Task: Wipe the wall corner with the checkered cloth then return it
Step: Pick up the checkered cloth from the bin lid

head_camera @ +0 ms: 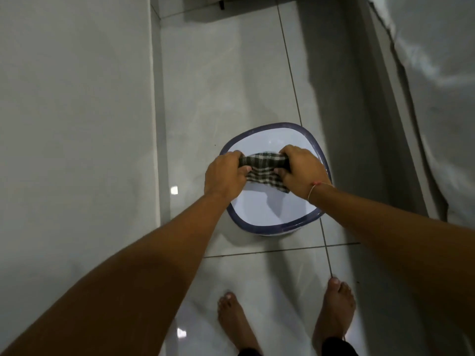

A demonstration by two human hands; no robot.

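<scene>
The dark checkered cloth (264, 168) is bunched and stretched between both hands, above a white basin with a blue rim (267, 226) that stands on the tiled floor. My left hand (226, 176) grips the cloth's left end and my right hand (300, 173) grips its right end, a thin string bracelet on that wrist. A loose corner of the cloth hangs down toward the basin's inside. The grey wall (77, 111) runs along the left, meeting the floor at a seam (160, 124) that leads to a far corner near the top of the view.
My bare feet (282, 322) stand on glossy white floor tiles (231, 86) just behind the basin. A pale curtain or sheet (437, 86) hangs on the right beside a grey frame. A dark fixture sits at the top edge.
</scene>
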